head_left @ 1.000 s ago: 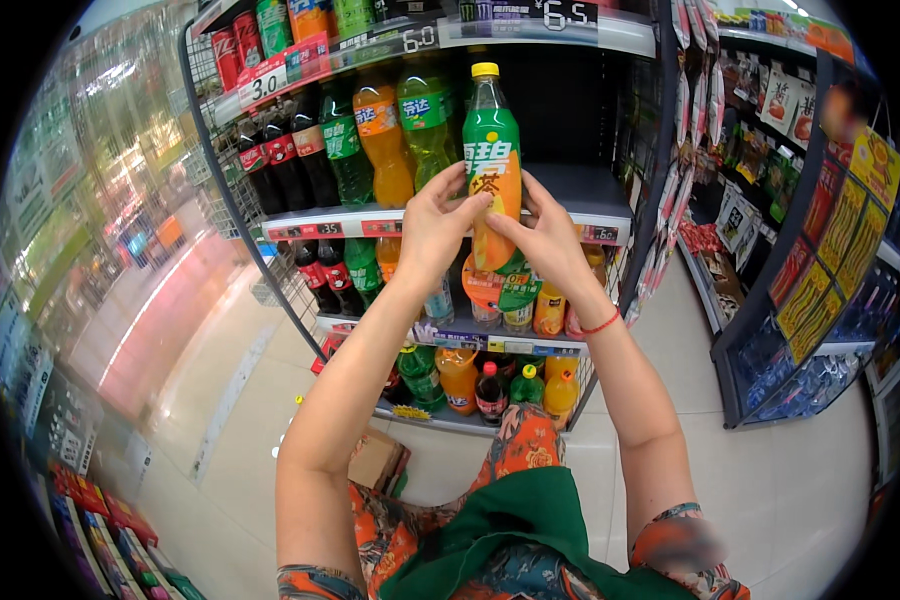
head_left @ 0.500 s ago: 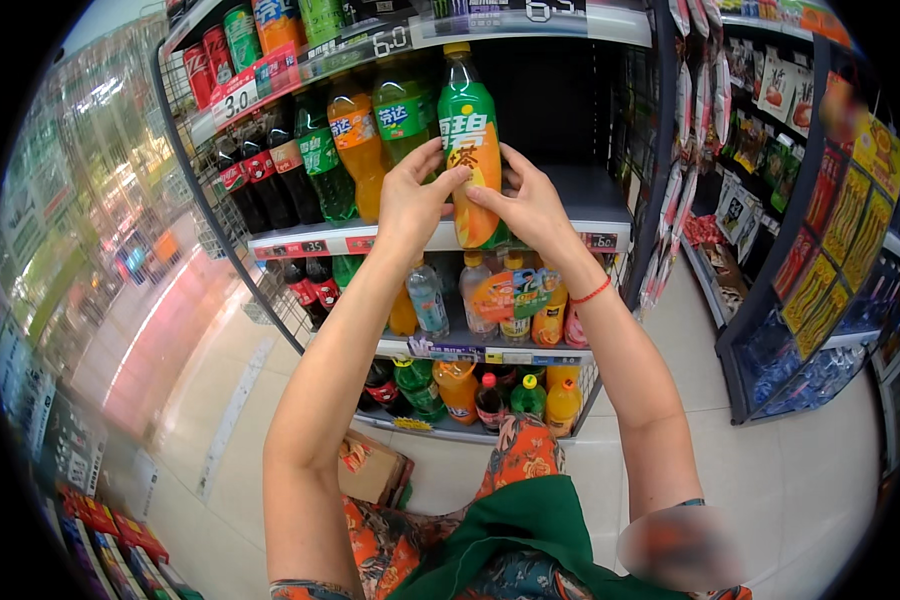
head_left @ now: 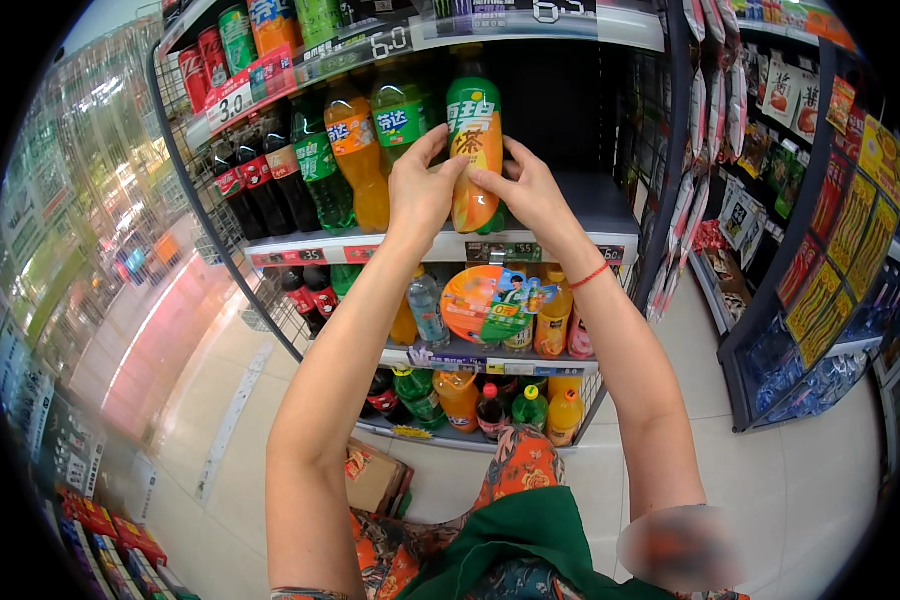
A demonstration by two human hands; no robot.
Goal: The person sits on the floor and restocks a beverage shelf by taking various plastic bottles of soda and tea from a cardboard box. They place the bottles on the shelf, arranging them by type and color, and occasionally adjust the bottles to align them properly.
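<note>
A large bottle of orange drink (head_left: pixel 475 140) with a green label stands upright at the front of a store shelf (head_left: pixel 610 215). My left hand (head_left: pixel 422 188) grips its left side and my right hand (head_left: pixel 525 190) grips its right side, fingers wrapped round the lower body. A red band circles my right wrist. Just left of the bottle stand more large bottles: a green one (head_left: pixel 400 120), an orange one (head_left: pixel 355 155) and several dark cola bottles (head_left: pixel 255 185).
Lower shelves (head_left: pixel 490 360) carry smaller bottles and a round orange display sign (head_left: pixel 480 305). Cans (head_left: pixel 235 40) line the top shelf. A snack rack (head_left: pixel 830 230) stands at the right. A cardboard box (head_left: pixel 370 478) lies on the tiled floor by my knees.
Both hands have carried the orange bottle further into the shelf, next to the other large bottles. The view has tilted so the shelf sits lower and closer.
</note>
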